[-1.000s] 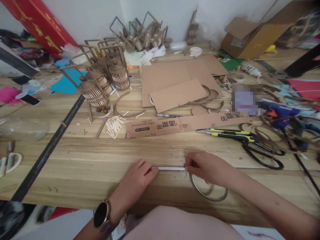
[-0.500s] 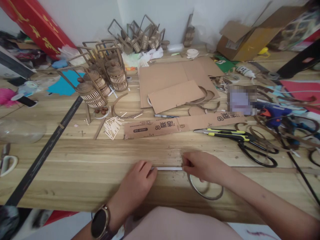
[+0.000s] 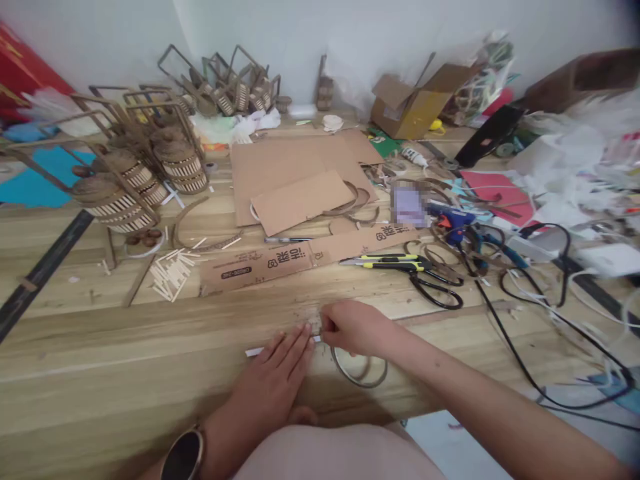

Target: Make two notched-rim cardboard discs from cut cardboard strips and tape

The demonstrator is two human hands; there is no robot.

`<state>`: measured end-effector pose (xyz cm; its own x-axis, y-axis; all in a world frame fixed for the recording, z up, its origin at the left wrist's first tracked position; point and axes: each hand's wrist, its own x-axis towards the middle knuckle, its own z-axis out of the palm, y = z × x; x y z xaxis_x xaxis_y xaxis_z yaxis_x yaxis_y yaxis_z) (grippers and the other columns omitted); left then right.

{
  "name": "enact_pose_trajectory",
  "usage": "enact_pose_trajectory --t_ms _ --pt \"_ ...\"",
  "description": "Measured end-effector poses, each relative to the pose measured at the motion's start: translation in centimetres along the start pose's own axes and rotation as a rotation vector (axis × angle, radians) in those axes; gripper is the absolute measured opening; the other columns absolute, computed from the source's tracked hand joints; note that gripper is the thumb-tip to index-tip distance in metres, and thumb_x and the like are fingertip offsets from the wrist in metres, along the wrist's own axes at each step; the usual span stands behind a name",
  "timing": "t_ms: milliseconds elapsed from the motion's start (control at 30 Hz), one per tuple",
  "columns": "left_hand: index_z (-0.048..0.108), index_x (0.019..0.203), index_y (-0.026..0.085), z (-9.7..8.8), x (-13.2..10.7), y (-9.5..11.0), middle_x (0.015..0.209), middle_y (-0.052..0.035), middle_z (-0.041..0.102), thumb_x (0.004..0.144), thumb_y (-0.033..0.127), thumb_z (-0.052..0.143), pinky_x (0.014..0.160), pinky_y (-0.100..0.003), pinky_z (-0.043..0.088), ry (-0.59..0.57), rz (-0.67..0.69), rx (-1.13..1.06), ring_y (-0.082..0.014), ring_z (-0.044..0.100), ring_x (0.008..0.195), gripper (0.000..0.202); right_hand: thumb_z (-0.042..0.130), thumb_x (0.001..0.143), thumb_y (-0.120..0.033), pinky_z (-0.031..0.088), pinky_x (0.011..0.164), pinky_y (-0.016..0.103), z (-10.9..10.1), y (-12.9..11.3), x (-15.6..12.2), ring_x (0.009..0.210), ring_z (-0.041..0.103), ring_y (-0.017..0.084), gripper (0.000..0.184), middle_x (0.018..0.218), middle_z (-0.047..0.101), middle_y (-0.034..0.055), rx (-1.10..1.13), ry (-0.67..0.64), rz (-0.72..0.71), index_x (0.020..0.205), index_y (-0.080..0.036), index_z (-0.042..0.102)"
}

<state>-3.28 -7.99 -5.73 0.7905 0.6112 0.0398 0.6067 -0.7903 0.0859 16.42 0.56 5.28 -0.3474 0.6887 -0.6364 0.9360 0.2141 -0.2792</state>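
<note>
My left hand (image 3: pixel 277 379) lies flat on the wooden table (image 3: pixel 125 360), fingers stretched over a thin white strip (image 3: pixel 254 351) whose left end sticks out beside it. My right hand (image 3: pixel 351 327) is closed in a pinch at the strip's right end, touching the left fingertips. Just behind the right wrist lies a cardboard ring (image 3: pixel 360 370). A dark watch (image 3: pixel 183 455) sits on my left wrist.
A long printed cardboard strip (image 3: pixel 300 257), yellow-handled scissors (image 3: pixel 405 267) and a blue glue gun (image 3: pixel 453 220) lie beyond the hands. Cardboard sheets (image 3: pixel 295 173), small cardboard lanterns (image 3: pixel 130 187), short sticks (image 3: pixel 170 273), black cables (image 3: pixel 525 333) and an open box (image 3: pixel 410 107) crowd the table.
The camera has swung right, shifting the scene left. My hands have closed together, the left now covering most of the white strip with its left end showing.
</note>
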Motion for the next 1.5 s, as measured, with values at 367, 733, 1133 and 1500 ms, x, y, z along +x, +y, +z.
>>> enact_pose_trajectory --t_ms 367,733,1133,1500 --pt "0.035 0.149 0.010 -0.4 -3.3 -0.3 0.152 -0.0203 0.041 0.090 0.061 0.051 0.111 -0.048 0.032 0.053 -0.177 0.161 -0.0327 0.039 0.140 0.080 0.056 0.081 -0.023 0.037 0.056 0.023 0.0 0.2 -0.1 0.070 0.067 0.018 0.020 0.067 0.074 0.0031 -0.007 0.001 -0.002 0.089 -0.020 0.073" --pt "0.064 0.115 0.014 -5.9 3.6 0.3 0.116 -0.0103 0.067 0.094 0.003 0.042 0.092 -0.039 0.052 -0.050 -0.191 -0.135 -0.0239 0.062 0.104 0.032 0.055 0.081 -0.023 0.037 0.052 0.024 0.0 0.0 -0.1 0.067 0.068 0.019 0.022 0.063 0.074 0.0056 -0.017 -0.007 -0.019 0.082 -0.018 0.076" --pt "0.065 0.096 0.015 -4.9 4.9 0.2 0.103 -0.0073 0.066 0.091 -0.005 0.034 0.088 -0.036 0.049 -0.120 -0.219 -0.347 -0.0217 0.059 0.096 0.037 0.048 0.084 -0.021 0.044 0.058 0.024 0.9 1.7 0.2 0.069 0.070 0.019 0.030 0.066 0.075 0.0087 0.112 0.036 -0.035 0.074 -0.015 0.076" --pt "0.062 0.096 0.017 -5.0 4.8 0.1 0.101 -0.0044 0.064 0.098 0.003 0.037 0.084 -0.033 0.051 -0.082 -0.150 -0.262 -0.0189 0.057 0.094 0.029 0.048 0.084 -0.023 0.040 0.043 0.018 0.7 5.4 -1.0 0.047 0.056 0.009 0.020 0.068 0.071 0.0003 0.375 -0.039 -0.040 0.082 -0.017 0.067"
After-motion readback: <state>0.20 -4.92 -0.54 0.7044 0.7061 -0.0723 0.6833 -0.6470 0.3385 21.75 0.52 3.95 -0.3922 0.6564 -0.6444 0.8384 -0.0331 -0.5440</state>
